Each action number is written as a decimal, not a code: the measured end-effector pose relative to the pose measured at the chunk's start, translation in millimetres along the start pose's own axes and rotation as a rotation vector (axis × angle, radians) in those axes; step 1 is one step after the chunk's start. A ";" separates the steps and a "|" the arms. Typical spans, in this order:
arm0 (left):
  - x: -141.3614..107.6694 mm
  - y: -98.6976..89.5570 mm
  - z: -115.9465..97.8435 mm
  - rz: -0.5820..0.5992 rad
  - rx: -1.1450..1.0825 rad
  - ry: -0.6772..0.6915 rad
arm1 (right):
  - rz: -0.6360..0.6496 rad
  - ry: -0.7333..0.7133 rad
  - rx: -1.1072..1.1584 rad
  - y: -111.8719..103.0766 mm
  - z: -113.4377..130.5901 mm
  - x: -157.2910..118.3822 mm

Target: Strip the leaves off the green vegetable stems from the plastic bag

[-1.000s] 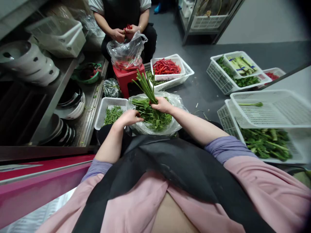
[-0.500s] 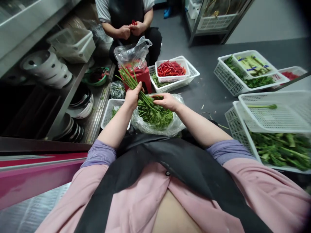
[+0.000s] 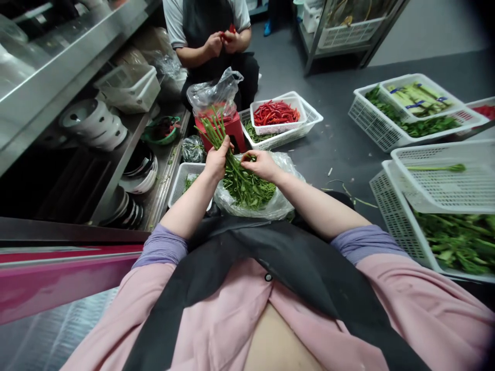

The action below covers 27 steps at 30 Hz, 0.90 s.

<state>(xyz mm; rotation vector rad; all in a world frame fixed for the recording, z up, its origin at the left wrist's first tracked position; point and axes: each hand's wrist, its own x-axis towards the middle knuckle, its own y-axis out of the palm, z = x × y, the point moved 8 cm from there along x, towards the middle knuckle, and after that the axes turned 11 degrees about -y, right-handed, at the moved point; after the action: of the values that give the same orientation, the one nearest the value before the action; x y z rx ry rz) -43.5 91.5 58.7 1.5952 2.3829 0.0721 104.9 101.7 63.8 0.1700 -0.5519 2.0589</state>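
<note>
Green stems (image 3: 215, 129) are gripped in the left hand (image 3: 217, 161), fingers curled tight around the bunch so the stalk ends fan up and away from the body. Beside it, the right hand (image 3: 262, 164) pinches a leafy sprig between thumb and fingertips at the top of the leaf pile (image 3: 247, 186). That pile sits in a clear plastic bag (image 3: 280, 203) on the floor just ahead of the knees. A small white basket (image 3: 181, 178) with a few greens lies to the left of the bag. To the right, a large white basket (image 3: 398, 226) holds a heap of greens, and an upper basket (image 3: 444, 180) holds one stalk. Judged from this, much remains in the bag and the work is at an early to middle stage. Opposite, another person's hands (image 3: 222, 42) hold a red chilli above a basket of red chillies (image 3: 275, 112).
</note>
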 end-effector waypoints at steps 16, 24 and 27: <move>-7.8 -0.5 -35.2 0.157 0.005 0.003 | 0.061 0.253 0.680 -22.5 -7.3 2.0; -5.4 3.3 -33.7 0.172 0.013 0.021 | 0.234 0.344 0.684 20.4 -14.6 -26.9; -0.1 -2.0 -30.5 0.169 -0.032 -0.003 | 0.101 0.344 0.730 -2.8 -14.6 -14.9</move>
<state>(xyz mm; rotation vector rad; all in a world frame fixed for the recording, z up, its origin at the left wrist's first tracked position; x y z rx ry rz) -53.0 93.9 87.6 1.7763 2.2290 0.1408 116.6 97.9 46.8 0.2072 0.4246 2.2397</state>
